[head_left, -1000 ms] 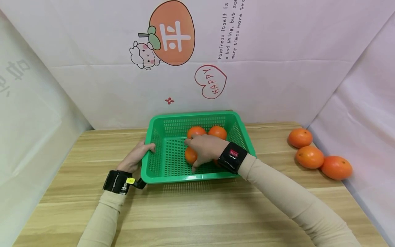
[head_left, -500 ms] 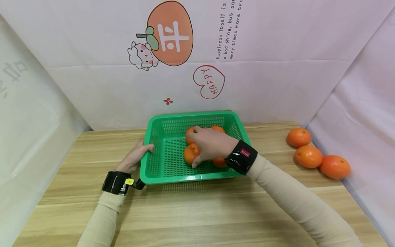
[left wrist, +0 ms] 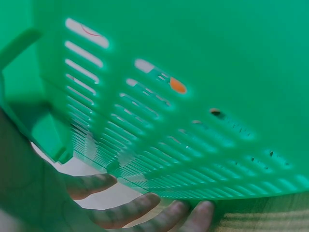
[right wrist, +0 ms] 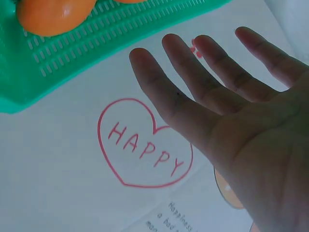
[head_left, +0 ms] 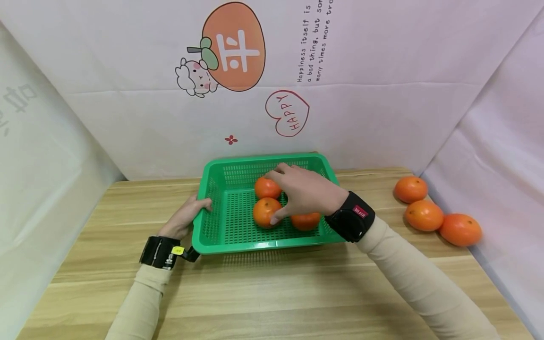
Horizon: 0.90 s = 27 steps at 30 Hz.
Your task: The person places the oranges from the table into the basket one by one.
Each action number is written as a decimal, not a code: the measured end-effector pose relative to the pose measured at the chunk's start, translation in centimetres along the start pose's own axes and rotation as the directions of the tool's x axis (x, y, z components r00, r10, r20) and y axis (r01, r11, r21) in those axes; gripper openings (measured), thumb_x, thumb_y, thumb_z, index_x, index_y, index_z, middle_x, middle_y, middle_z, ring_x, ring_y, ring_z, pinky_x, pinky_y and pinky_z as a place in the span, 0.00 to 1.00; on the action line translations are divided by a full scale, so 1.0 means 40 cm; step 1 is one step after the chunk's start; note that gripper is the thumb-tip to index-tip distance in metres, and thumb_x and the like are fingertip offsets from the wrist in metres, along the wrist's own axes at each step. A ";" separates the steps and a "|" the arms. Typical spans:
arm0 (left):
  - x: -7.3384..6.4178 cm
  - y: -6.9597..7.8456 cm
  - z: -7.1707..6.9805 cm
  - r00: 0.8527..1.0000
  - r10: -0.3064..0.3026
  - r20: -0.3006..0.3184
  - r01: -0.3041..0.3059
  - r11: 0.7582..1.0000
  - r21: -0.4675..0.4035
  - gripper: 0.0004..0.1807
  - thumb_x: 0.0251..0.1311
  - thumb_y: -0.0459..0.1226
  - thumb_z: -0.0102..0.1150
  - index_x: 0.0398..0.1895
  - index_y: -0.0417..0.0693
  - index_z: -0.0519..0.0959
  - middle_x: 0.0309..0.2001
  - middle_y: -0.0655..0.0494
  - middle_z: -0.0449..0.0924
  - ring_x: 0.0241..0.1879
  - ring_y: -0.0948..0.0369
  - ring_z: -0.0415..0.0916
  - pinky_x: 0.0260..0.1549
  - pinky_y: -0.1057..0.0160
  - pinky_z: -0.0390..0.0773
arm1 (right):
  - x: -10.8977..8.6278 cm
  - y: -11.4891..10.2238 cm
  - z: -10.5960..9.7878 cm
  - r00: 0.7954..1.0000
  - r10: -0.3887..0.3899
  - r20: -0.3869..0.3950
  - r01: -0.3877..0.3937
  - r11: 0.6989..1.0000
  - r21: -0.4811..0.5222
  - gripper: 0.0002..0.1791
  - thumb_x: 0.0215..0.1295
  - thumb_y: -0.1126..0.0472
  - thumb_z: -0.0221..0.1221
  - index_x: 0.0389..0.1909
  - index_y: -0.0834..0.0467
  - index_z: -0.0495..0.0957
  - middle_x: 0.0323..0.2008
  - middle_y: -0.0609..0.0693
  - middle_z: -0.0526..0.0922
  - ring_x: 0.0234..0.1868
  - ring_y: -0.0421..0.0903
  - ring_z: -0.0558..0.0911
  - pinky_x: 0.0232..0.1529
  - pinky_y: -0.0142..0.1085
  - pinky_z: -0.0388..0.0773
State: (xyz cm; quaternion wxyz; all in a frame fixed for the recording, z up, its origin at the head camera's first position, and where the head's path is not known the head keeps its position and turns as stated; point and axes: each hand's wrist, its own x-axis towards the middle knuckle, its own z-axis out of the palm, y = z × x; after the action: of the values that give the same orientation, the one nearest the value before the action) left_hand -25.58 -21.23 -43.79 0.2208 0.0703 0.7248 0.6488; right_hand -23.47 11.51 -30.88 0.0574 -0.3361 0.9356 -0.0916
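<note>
My left hand (head_left: 183, 218) grips the left side of a green slotted plastic basket (head_left: 272, 244), its thumb over the rim. In the left wrist view its fingers (left wrist: 130, 211) lie along the outside of the basket wall. Inside the basket, toward the middle and right, sit glossy round orange fruits, among them a back one (head_left: 267, 188), a front one (head_left: 264, 215) and a right one (head_left: 305, 222). Over them hovers my right hand (head_left: 307, 190), its fingers spread and holding nothing, as the right wrist view shows. Part of the basket's back right is hidden behind it.
Three more orange fruits, a back one (head_left: 411, 189), a middle one (head_left: 424, 216) and a front one (head_left: 461, 230), lie in a row on the wooden table (head_left: 255, 302) at the right. Behind the basket rises a white printed cloth (head_left: 361, 123); cloth also flanks both sides.
My right hand has lifted off the fruits and drawn back to the right, uncovering more of them. The left hand still holds the basket in the same spot.
</note>
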 end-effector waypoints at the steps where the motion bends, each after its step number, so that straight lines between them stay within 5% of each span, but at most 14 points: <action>1: 0.000 0.000 0.000 1.000 0.000 0.001 0.000 1.000 -0.001 0.42 0.64 0.32 0.40 0.83 0.37 0.43 0.68 0.26 0.66 0.53 0.53 0.83 0.48 0.57 0.87 | -0.004 0.001 -0.003 1.000 0.003 -0.007 -0.003 1.000 -0.007 0.54 0.49 0.33 0.77 0.76 0.52 0.70 0.67 0.55 0.76 0.59 0.52 0.80 0.61 0.48 0.82; 27: 0.000 -0.004 -0.002 1.000 0.010 0.009 -0.011 1.000 0.002 0.43 0.65 0.32 0.40 0.84 0.38 0.42 0.69 0.24 0.65 0.53 0.52 0.83 0.48 0.57 0.87 | -0.135 0.057 -0.076 0.984 0.105 -0.143 -0.103 0.994 0.024 0.53 0.50 0.39 0.79 0.74 0.57 0.70 0.72 0.61 0.71 0.70 0.60 0.75 0.68 0.56 0.78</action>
State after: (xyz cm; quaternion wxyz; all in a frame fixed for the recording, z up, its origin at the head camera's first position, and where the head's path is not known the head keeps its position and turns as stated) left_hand -25.60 -21.34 -43.94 0.2204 0.0771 0.7242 0.6489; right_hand -21.26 17.10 -28.14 -0.0030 -0.2788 0.9528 -0.1204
